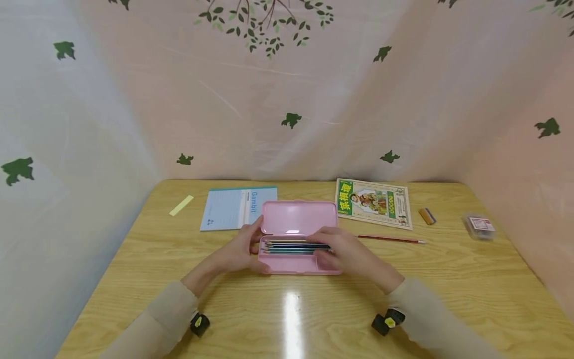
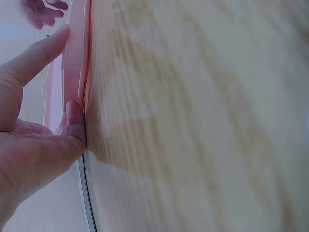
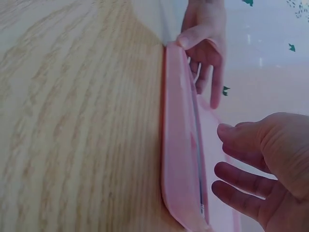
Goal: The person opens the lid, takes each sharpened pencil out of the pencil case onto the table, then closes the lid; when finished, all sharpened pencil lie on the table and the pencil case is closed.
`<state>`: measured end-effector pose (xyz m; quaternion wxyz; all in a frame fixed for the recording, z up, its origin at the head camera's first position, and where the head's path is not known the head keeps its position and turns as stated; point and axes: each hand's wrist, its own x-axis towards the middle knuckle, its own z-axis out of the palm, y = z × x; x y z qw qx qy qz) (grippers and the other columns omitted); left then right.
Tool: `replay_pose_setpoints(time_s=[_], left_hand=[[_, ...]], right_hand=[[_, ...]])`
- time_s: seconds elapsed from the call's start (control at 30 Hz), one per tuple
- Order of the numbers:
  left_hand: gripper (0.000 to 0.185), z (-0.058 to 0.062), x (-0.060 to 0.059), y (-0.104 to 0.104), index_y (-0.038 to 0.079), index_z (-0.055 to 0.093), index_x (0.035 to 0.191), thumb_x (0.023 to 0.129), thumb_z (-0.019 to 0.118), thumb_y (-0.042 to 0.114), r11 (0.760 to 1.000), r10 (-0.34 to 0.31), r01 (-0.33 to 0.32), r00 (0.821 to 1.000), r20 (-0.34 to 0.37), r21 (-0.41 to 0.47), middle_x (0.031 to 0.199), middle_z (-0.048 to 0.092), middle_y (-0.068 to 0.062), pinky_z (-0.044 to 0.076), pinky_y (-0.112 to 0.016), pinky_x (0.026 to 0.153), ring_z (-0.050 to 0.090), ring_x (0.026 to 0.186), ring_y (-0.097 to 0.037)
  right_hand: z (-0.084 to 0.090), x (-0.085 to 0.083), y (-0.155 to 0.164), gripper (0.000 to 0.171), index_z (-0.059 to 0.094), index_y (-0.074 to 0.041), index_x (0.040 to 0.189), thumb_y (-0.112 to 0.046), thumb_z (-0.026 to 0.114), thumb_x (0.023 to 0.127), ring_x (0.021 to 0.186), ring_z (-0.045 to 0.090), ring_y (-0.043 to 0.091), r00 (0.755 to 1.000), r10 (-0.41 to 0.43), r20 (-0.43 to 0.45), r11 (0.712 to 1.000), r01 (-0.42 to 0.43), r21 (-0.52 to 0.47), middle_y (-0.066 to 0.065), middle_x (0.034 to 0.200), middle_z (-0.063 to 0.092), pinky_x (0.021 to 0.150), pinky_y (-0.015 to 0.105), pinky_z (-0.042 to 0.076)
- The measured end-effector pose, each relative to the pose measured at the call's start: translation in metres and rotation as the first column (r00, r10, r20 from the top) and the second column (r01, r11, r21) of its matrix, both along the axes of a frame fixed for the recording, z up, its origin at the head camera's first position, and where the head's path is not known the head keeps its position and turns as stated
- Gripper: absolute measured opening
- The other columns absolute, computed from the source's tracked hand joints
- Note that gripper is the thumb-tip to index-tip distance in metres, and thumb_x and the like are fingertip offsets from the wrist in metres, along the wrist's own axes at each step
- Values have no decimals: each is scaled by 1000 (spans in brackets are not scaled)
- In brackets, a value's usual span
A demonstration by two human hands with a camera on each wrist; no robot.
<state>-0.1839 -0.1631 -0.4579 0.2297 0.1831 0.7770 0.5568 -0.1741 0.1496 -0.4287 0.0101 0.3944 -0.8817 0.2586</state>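
The left hand (image 1: 237,252) grips the open pink pencil case (image 1: 298,237) to steady it, while the right hand (image 1: 347,252) hovers loose-fingered over its pencils (image 1: 293,247).

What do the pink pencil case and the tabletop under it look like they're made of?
The pink pencil case looks like moulded plastic, smooth with a slight sheen: thin rounded rims and a soft highlight on the open lid. The table shows light wood grain under a glossy coat that mirrors the lamp; whether solid wood or laminate is not clear. The left hand and right hand hold the case.
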Motion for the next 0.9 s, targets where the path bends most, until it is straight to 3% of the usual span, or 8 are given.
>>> replay_pose_setpoints(time_s=[0.37,0.77,0.9], left_hand=[[132,2,1,2,24,-1,164,73,93,10,999,15,-15,1000,-2,-35,152,22,-16,47,-40,102,52,128,-29],[131,-1,1,1,27,1,164,72,93,9,999,22,-22,1000,-2,-33,148,26,-17,48,-41,101,53,126,-31],[131,0,1,0,29,2,164,72,93,9,999,18,-18,1000,-6,-34,148,26,-17,47,-41,101,52,126,-31]], right_hand=[[-10,-5,-14,33,71,-11,127,-10,73,94,107,65,19,999,-49,7,994,48,99,5,117,70,94,41,52],[-9,-13,-14,31,72,-8,125,-7,72,94,103,66,16,996,-54,64,995,49,85,3,113,72,91,38,54],[-9,-16,-16,31,73,-9,123,-5,74,92,104,67,17,998,-43,45,992,37,122,3,113,73,91,38,53]])
